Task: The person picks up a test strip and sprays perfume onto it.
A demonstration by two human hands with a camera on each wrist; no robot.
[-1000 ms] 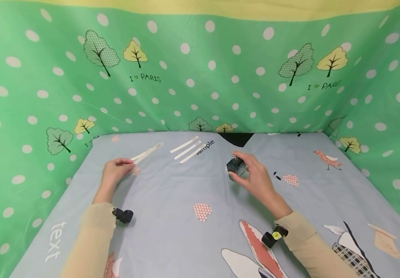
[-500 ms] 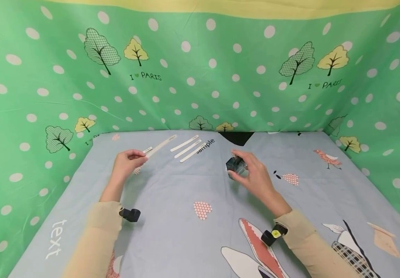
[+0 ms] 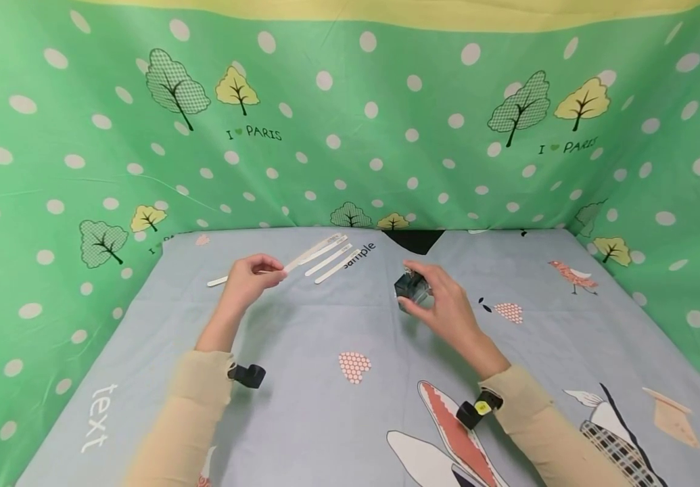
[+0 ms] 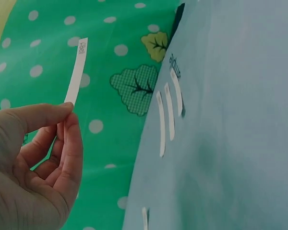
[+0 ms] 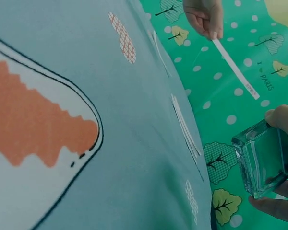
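In the head view, my left hand [image 3: 253,279] pinches a narrow white paper strip [image 3: 312,253] between thumb and fingertips. The strip's printed end [image 4: 82,46] points up and away in the left wrist view. Beyond the hand, three similar strips [image 3: 329,260] lie side by side on the cloth. Another white strip [image 3: 217,281] lies at the left, partly hidden behind my left hand. My right hand [image 3: 447,301] grips a square, bluish glass perfume bottle [image 3: 409,289] above the cloth, its thumb and fingers on opposite sides [image 5: 264,158].
A grey-blue printed cloth [image 3: 301,338] covers the table. Green polka-dot fabric [image 3: 350,122] rises along the back and sides. Both wrists carry small black cameras, one on the left [image 3: 247,375] and one on the right [image 3: 477,410].
My left hand has moved to the right with its strip, toward the three lying strips, uncovering the end of the strip behind it. My right hand and the perfume bottle stay almost still.
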